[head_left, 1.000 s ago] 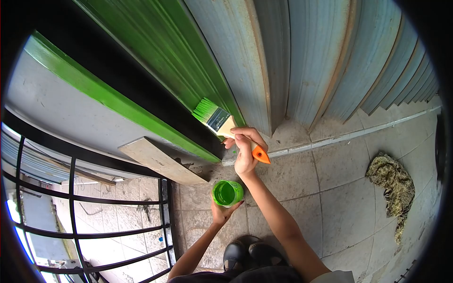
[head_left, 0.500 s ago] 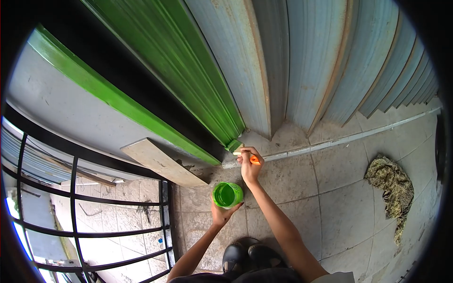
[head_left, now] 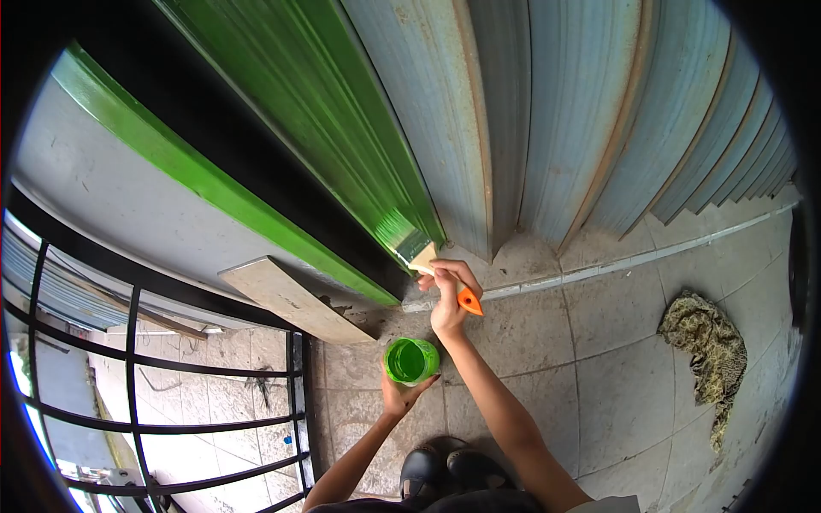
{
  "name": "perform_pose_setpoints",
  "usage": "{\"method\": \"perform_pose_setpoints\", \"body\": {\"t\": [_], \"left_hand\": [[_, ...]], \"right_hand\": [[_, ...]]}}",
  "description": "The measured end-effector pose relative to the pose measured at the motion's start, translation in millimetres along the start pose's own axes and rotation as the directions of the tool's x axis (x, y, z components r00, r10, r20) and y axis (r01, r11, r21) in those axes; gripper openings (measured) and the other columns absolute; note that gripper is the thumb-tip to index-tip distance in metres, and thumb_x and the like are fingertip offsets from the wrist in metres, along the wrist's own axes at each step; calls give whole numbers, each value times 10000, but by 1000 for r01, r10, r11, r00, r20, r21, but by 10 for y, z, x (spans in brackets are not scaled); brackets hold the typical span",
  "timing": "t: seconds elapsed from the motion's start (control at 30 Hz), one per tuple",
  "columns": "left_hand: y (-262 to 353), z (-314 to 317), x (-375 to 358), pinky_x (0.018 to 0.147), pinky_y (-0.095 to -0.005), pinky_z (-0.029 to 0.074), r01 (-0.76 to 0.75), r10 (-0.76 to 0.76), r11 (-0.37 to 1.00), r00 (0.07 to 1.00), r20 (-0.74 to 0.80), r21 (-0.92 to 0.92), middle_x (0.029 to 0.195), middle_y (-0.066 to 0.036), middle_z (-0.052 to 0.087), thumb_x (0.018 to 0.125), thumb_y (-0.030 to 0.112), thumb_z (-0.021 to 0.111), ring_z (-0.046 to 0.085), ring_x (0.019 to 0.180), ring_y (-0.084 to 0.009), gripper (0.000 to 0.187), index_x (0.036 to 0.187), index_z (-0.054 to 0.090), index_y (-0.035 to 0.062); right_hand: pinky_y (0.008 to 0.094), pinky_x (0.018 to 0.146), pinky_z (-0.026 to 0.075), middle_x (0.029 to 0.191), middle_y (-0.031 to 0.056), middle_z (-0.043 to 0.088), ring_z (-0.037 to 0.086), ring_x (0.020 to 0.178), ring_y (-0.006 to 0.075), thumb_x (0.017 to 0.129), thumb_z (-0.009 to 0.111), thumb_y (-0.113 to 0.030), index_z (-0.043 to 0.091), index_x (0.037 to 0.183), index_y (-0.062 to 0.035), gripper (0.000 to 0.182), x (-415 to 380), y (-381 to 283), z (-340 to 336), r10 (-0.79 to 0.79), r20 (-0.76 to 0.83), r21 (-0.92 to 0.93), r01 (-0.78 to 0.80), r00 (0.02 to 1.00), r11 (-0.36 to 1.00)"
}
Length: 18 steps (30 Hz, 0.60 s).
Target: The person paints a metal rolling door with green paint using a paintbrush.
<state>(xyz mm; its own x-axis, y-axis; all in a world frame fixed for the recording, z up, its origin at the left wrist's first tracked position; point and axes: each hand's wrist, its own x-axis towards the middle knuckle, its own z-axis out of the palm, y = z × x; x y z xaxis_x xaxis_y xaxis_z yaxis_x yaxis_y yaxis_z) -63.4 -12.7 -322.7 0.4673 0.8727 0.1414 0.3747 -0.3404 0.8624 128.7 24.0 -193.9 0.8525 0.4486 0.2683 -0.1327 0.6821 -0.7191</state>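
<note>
The paintbrush (head_left: 421, 256) is just above the frame's centre, its green bristles against the lower end of the green panel (head_left: 342, 128) — the right hand's (head_left: 449, 299) fingers are closed around its handle. Below, at lower centre, the left hand's (head_left: 402, 395) fingers wrap the open paint jar (head_left: 411, 362). A wooden board (head_left: 295, 299) lies left of the jar; a crumpled cloth (head_left: 705, 350) rests at right — on the tiled floor (head_left: 624, 393).
</note>
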Motion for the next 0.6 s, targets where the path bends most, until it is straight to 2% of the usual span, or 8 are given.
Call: {"method": "perform_pose_setpoints", "body": {"t": [0.1,0.2,0.23,0.3,0.4,0.5,0.57,0.6], "left_hand": [[109,-39,1,905,-375,460,83,-84,996,995,54,16,1127,-151,547,599,282,902,565,1036,-263,888,1257,381,-6],[120,-13,16,818,-350,499,-23,25,998,999,-40,62,1030,-114,627,618,231,893,612,914,-211,672,1122,515,-3],[139,-10,2,824,-353,496,-23,26,998,998,-50,54,1041,-118,619,616,234,894,608,926,-217,688,1132,506,-1],[181,-12,15,835,-358,490,-33,36,999,997,-73,30,1062,-125,604,612,240,896,600,951,-230,720,1154,486,2],[67,-22,6,970,-387,437,14,-14,999,1000,5,39,1223,-191,535,584,335,902,548,1133,-296,1086,1375,253,-28],[149,-51,13,979,-389,433,48,-48,998,999,12,45,1233,-183,537,577,339,904,542,1153,-297,1095,1378,253,-26],[172,-59,15,980,-391,433,52,-52,999,998,18,14,1240,-177,538,574,341,905,542,1159,-296,1108,1385,245,-25],[176,-58,19,980,-392,434,52,-52,999,998,18,-4,1244,-173,538,572,343,905,541,1162,-296,1114,1388,241,-24]], "right_hand": [[238,523,488,668,92,634,593,550,118,871,531,-28,621,878,32,109,-361,261,-381,209,-85,-109,-218,974,970],[242,498,494,701,114,634,606,546,140,882,531,-40,610,870,33,108,-250,214,-256,261,-105,-104,-272,960,957],[247,490,499,715,125,634,612,543,154,888,527,-47,603,867,36,114,-171,82,-99,259,-101,-96,-268,961,959],[250,501,507,734,131,634,620,553,164,888,537,-58,600,878,40,117,89,-204,281,222,-52,-46,-225,974,973],[227,501,497,686,94,631,612,543,128,882,549,-26,628,869,38,102,374,-706,751,119,14,68,-120,993,990],[241,516,501,684,102,627,614,549,143,878,532,-12,624,868,59,117,500,-1197,1068,-82,73,157,70,994,985],[279,517,503,734,178,625,614,544,213,858,480,-37,594,894,70,161,549,-1271,1136,-292,159,32,291,943,956],[274,521,498,728,173,627,614,546,206,855,479,-34,594,887,72,159,545,-1200,1107,-342,182,-3,348,922,937]]}}
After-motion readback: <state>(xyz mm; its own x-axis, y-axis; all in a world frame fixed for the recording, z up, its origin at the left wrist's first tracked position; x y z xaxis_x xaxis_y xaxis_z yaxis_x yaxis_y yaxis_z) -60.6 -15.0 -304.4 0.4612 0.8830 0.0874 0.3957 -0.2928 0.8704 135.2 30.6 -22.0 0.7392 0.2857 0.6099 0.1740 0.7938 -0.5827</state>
